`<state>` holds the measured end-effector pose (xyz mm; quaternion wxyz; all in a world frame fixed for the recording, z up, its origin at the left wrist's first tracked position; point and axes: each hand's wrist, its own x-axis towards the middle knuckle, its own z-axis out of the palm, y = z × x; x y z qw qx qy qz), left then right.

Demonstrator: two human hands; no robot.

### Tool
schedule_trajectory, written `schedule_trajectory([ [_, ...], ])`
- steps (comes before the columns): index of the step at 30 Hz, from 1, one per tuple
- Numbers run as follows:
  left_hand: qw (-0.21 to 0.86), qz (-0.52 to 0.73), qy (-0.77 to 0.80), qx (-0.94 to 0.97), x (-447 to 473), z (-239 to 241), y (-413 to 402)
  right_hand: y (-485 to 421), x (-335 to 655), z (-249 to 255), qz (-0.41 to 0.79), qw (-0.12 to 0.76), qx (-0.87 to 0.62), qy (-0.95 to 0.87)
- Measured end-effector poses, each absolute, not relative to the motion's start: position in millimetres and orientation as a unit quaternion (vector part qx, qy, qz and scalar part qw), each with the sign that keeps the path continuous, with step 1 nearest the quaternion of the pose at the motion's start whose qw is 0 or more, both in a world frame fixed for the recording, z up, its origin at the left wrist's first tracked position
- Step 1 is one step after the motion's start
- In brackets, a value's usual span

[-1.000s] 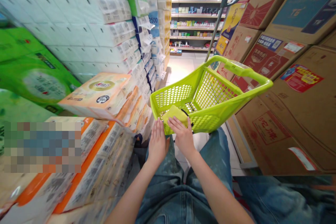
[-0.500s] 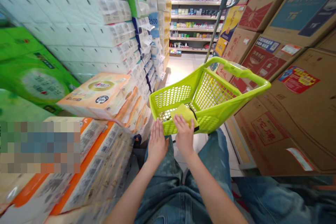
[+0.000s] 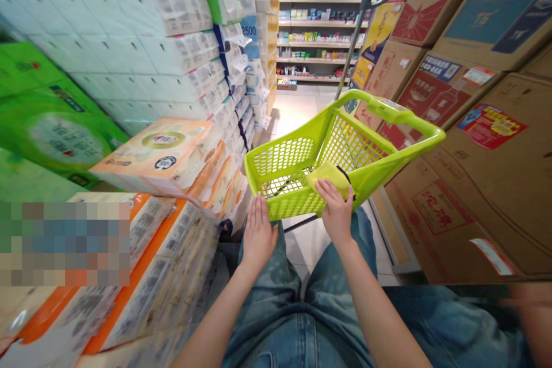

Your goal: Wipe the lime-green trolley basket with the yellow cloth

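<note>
In front of my knees stands a lime-green shopping basket (image 3: 293, 207) with a mesh of holes in its walls and a long raised handle. My left hand (image 3: 259, 227) lies flat with fingers stretched out against the basket's near left corner. A yellow cloth (image 3: 330, 174) with a black edge is draped over the near rim, partly inside the basket. My right hand (image 3: 335, 207) presses it against that rim, fingers over the cloth and thumb to the right. The basket's inside holds nothing else that I can see.
Stacked tissue packs (image 3: 159, 149) crowd the left side. Cardboard cartons (image 3: 483, 195) rise on the right. A grey pole with a handle (image 3: 366, 3) leans behind the basket, and stocked shelves (image 3: 319, 26) stand at the aisle's end. Denim and a blurred arm (image 3: 532, 322) show at lower right.
My right hand has slid the yellow cloth rightward along the near rim. My left hand stays at the corner. A blurred arm has appeared at lower right.
</note>
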<state>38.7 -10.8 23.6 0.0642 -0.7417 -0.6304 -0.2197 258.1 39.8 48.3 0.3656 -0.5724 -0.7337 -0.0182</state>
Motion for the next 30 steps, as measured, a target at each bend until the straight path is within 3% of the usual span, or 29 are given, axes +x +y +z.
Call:
schedule_trajectory([
  [5, 0.065, -0.225, -0.635, -0.736, 39, 21, -10, 33, 220, 49, 0.006, 0.359, -0.592, -0.722],
  [11, 0.091, -0.217, -0.63, -0.74, 36, 13, -10, 8, 141, 45, 0.092, 0.338, -0.505, -0.789],
  [22, 0.056, -0.223, -0.631, -0.741, 38, 24, -11, 42, 262, 58, 0.013, 0.369, -0.597, -0.712],
  [30, 0.065, -0.234, -0.631, -0.737, 39, 19, -10, 24, 181, 54, 0.047, 0.324, -0.558, -0.762],
])
